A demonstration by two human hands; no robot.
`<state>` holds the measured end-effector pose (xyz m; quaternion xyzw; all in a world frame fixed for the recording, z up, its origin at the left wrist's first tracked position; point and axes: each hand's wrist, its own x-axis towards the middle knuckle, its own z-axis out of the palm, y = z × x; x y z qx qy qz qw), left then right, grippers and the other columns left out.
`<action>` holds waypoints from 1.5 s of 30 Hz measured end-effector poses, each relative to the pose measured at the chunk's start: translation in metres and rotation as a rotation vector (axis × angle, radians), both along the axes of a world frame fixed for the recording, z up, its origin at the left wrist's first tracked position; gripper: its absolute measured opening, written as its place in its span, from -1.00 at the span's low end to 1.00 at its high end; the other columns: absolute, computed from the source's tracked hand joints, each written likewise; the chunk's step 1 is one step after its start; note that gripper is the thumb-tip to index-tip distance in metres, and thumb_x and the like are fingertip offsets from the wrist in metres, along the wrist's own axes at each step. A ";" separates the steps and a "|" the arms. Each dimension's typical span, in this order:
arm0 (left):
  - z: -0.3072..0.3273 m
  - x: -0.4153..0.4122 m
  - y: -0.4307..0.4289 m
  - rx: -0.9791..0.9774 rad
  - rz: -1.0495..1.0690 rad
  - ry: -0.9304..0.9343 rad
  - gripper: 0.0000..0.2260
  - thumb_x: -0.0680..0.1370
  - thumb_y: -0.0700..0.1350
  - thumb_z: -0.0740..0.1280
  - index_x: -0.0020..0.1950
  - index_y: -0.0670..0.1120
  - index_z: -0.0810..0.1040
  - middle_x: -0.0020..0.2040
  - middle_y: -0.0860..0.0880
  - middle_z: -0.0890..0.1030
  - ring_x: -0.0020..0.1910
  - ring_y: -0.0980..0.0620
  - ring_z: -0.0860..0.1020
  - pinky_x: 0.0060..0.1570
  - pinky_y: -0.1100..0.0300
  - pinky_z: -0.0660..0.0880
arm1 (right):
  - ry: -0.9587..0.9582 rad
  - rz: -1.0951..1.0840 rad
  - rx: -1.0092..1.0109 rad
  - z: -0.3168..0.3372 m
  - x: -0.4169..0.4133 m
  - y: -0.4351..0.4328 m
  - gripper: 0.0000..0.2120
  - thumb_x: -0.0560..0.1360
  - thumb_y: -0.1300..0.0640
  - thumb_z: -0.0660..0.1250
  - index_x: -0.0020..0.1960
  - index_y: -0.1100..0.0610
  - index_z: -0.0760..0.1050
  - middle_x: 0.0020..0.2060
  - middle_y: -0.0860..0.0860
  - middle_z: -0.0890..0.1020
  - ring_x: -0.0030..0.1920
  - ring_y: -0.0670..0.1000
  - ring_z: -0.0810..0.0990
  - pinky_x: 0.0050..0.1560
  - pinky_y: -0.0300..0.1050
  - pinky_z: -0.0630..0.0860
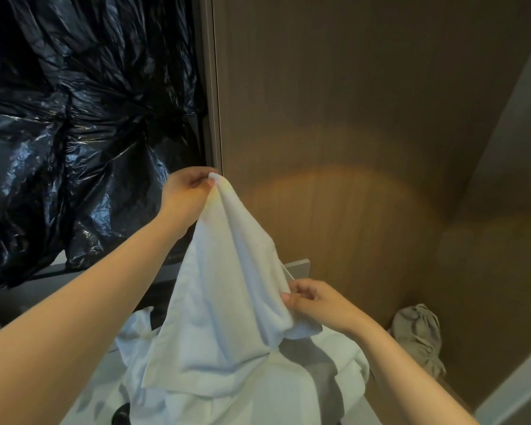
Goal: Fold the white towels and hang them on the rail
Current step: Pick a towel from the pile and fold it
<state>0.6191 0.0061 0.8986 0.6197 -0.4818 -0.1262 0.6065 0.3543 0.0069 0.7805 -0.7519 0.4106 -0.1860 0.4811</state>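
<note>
Towel [227, 302] is held up in the air before a wood wall [365, 118], with a black plastic bag [74, 118] at the left. The bag is crumpled, and what is in it cannot be told. Under the towel a pile [288, 391] of white linen is lying; the towel's lower edge hangs just over it, perhaps touching it. A grey cloth [417, 335] is seen in the corner at the right, apart from the pile. The long axis of the towel runs steeply, from its top corner down toward the person. This top corner is pinched by the left hand [186, 191] between thumb and fingers. The right edge, lower and nearer to the person, is pinched by the right hand [316, 302]. It is judged that the fold depends on this lower edge being raised up and to the left, until it meets the pinched corner.
</note>
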 end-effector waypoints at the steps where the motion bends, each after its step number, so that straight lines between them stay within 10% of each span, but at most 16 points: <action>1: -0.001 0.001 -0.001 0.004 0.002 -0.007 -0.77 0.55 -0.12 0.36 -0.19 0.22 0.58 -0.18 0.24 0.59 -0.14 0.19 0.56 -0.26 0.35 0.43 | 0.000 -0.003 -0.005 -0.003 -0.001 0.000 -0.51 0.54 -0.16 0.32 0.12 0.30 0.54 -0.10 0.11 0.62 -0.08 0.02 0.57 0.02 -0.09 0.48; 10: -0.009 0.007 -0.024 0.071 0.060 -0.043 -0.81 0.55 -0.17 0.33 -0.09 0.13 0.63 -0.15 0.16 0.59 -0.13 0.14 0.54 -0.09 0.23 0.46 | -0.190 -0.177 -0.158 0.003 -0.044 -0.005 -0.65 0.47 -0.09 0.40 -0.24 0.21 0.51 -0.42 -0.01 0.51 -0.39 -0.11 0.47 -0.34 -0.30 0.41; 19: 0.017 0.009 -0.042 0.014 0.082 -0.001 -0.78 0.57 -0.22 0.26 0.13 -0.05 0.65 0.13 -0.02 0.64 0.17 -0.03 0.55 0.17 0.21 0.42 | 0.432 -0.272 -0.727 0.069 -0.092 -0.037 -0.43 0.38 -0.51 0.14 -0.42 -0.03 0.44 -0.56 -0.09 0.42 -0.53 -0.11 0.40 -0.45 -0.28 0.24; 33: 0.109 0.009 -0.041 -0.237 0.188 -0.013 -0.74 0.59 -0.22 0.19 0.20 -0.10 0.60 0.14 -0.13 0.63 0.15 -0.13 0.55 0.20 -0.02 0.48 | 0.761 -0.336 -1.518 0.278 -0.098 -0.076 -0.51 0.59 -0.26 -0.09 0.05 -0.01 0.51 -0.16 -0.10 0.61 -0.17 -0.09 0.58 -0.15 -0.19 0.54; 45: 0.125 0.015 -0.032 -0.291 0.194 -0.029 -0.72 0.59 -0.23 0.20 0.22 -0.08 0.60 0.11 -0.08 0.64 0.07 0.00 0.54 0.04 0.15 0.43 | 0.772 -0.436 -1.499 0.293 -0.094 -0.083 -0.69 0.64 -0.16 0.04 0.05 0.03 0.43 -0.23 -0.10 0.54 -0.27 -0.06 0.51 -0.36 -0.28 0.30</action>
